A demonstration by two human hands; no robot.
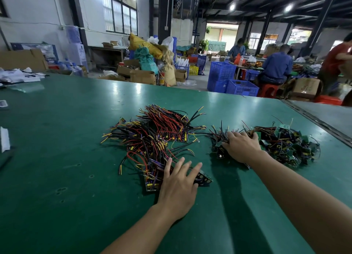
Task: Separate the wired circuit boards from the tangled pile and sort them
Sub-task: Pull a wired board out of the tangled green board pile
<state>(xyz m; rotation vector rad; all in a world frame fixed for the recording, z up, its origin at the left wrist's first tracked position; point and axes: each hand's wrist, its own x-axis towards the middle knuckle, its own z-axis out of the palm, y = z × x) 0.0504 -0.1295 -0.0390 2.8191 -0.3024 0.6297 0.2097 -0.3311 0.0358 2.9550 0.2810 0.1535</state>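
Head view: two heaps of wired boards lie mid-counter. The left pile [152, 137] is the larger, with red, black and yellow leads fanning toward 9 and 12 o'clock. The right pile [287, 143], at its 3 o'clock, is a jumble of green boards.

Between them sits a small bunch [219, 139]. The right hand [242, 146] is on it, fingers curled down into the wires and gripping it.

The left hand [179, 185] lies flat on the boards [204, 179] at the left pile's 6 o'clock end, fingers [180, 164] straight and spread wide, holding nothing.

The green counter [76, 149] is bare at 9 and 6 o'clock of the piles. The right pile lies near a metal strip [314, 118] along the counter's 3 o'clock edge. Papers [17, 76] sit at the far 10 o'clock corner. Blue crates [242, 87] stand beyond the 12 o'clock edge.
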